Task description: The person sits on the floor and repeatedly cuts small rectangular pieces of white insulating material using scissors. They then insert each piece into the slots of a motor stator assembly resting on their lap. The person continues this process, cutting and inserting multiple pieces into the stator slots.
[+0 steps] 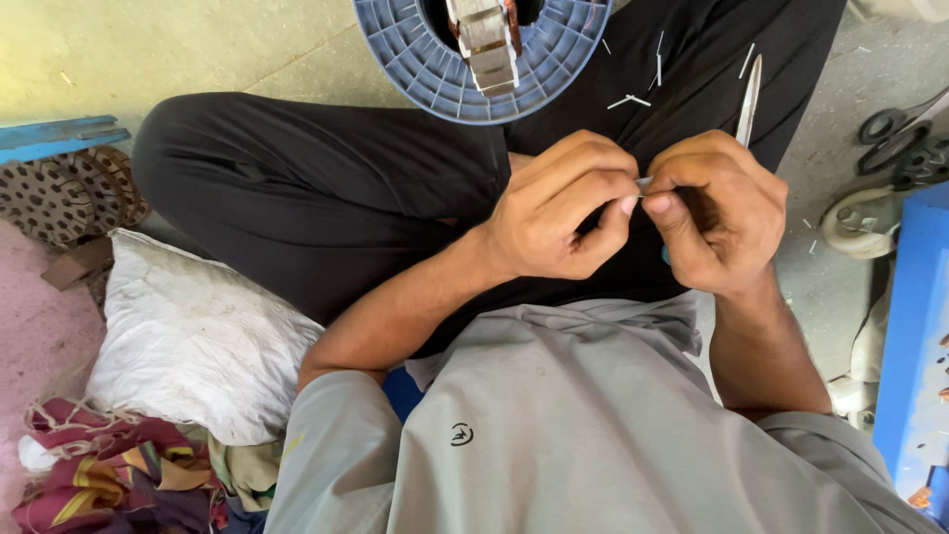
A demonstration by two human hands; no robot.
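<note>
A thin pale strip (pixel 644 184), seemingly paper, is pinched between closed fingertips of the left hand (pixel 559 208) and right hand (pixel 717 213); metal scissors (pixel 748 102) are gripped too.

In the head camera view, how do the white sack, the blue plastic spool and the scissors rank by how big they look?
1. White sack, beside the person's knee: largest.
2. Blue plastic spool: smaller, though the frame cuts off its top, so this is unsure.
3. Scissors: smallest; only a blade shows above the right hand.

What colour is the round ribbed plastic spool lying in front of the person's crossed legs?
Blue: the round ribbed plastic spool shows best in the head view.
</note>
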